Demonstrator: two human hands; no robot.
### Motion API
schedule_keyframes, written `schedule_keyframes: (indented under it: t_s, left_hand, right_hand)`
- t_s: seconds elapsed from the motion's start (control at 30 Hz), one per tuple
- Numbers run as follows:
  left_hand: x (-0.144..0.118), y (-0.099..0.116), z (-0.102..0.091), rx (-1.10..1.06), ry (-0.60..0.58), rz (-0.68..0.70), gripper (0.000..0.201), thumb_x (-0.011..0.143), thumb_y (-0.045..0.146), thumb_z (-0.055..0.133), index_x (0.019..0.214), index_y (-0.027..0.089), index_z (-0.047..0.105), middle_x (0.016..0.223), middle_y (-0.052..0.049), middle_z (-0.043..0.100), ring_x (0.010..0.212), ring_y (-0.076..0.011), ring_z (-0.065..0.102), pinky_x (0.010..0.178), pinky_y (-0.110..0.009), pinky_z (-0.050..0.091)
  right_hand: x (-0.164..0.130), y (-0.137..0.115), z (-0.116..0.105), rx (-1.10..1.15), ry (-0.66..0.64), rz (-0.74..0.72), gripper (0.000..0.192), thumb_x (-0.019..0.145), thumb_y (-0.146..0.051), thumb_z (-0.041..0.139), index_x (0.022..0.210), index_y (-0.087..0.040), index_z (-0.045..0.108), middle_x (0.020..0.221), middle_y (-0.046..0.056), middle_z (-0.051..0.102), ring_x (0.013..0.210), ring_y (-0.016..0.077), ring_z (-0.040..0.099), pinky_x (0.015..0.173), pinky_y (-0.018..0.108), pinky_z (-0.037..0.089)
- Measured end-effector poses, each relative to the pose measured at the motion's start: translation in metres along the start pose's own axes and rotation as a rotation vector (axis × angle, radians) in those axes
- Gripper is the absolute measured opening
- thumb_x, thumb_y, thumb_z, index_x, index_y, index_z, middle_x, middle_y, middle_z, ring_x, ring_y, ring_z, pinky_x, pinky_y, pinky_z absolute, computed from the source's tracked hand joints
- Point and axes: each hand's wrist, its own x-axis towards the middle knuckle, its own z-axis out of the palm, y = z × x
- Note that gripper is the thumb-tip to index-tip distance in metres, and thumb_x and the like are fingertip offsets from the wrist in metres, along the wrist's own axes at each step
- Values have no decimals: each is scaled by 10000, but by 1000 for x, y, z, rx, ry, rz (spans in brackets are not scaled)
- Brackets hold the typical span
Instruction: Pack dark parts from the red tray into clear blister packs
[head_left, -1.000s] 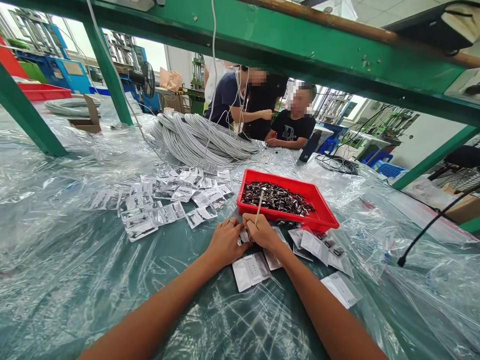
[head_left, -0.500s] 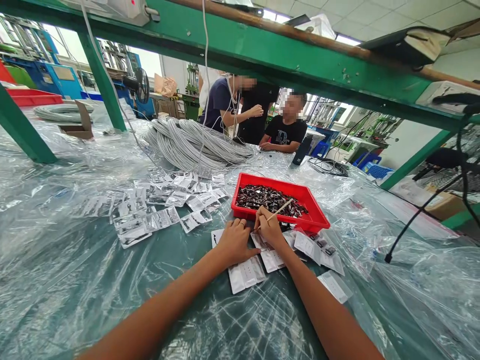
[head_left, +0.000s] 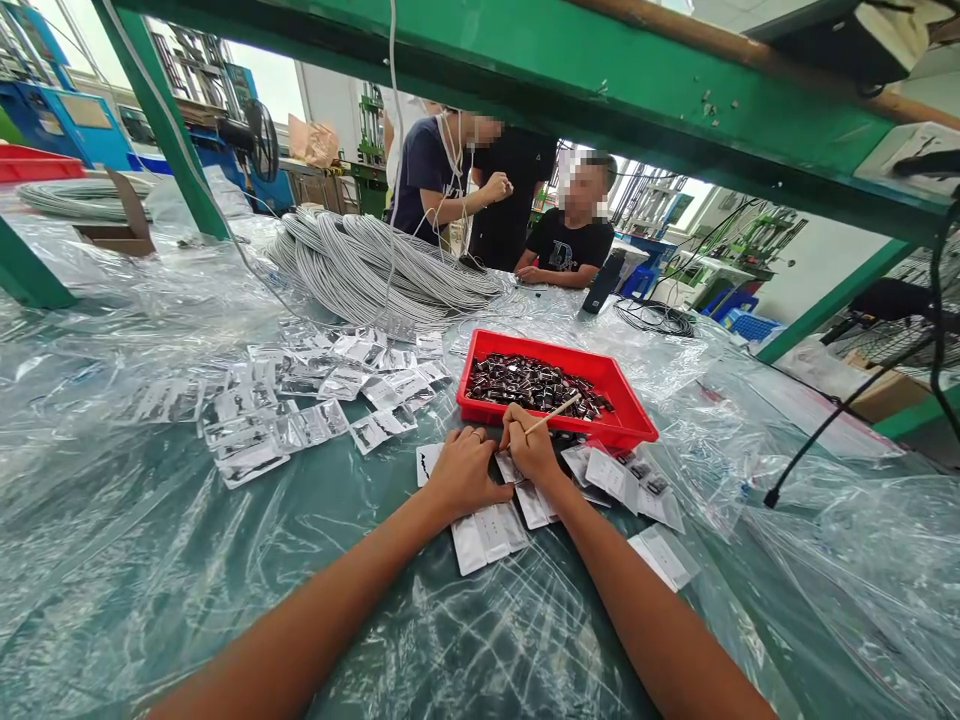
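Observation:
My right hand (head_left: 527,447) is closed around a thin wooden stick (head_left: 556,410), which slants up to the right in front of a red tray (head_left: 637,418). Small dark shiny parts (head_left: 525,385) fill much of that tray. Beside it, my left hand (head_left: 466,472) lies over small clear-and-white packets (head_left: 491,538), thumb stretched out to the right and fingers pointing forward. The stick's lower end is hidden behind my right hand, close to the packets. More packets (head_left: 615,480) lie to the right of my right hand, some with dark parts inside.
Many packets (head_left: 315,425) are spread at the left. A big coil of grey cable (head_left: 375,265) lies behind them. Plastic sheeting (head_left: 360,560) covers the green table. A green beam (head_left: 600,90) crosses above. Several people (head_left: 574,240) are at the far side.
The view has tilted and shifted slightly, so the scene sits a little higher. Both hands stay at the packets, and the stick remains in my right hand.

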Motion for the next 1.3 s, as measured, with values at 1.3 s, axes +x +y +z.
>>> schedule_keyframes:
  t_s: [1.3]
  left_hand:
    - [-14, -14, -25, 80, -156, -26, 396, 811, 469, 669, 1046, 149, 670, 1085, -145, 632, 1079, -304, 589, 953, -411, 470]
  right_hand:
    - [-6, -16, 12, 107, -128, 87, 136, 751, -203, 375, 621, -242, 389, 470, -66, 428, 430, 115, 409, 460, 242, 319]
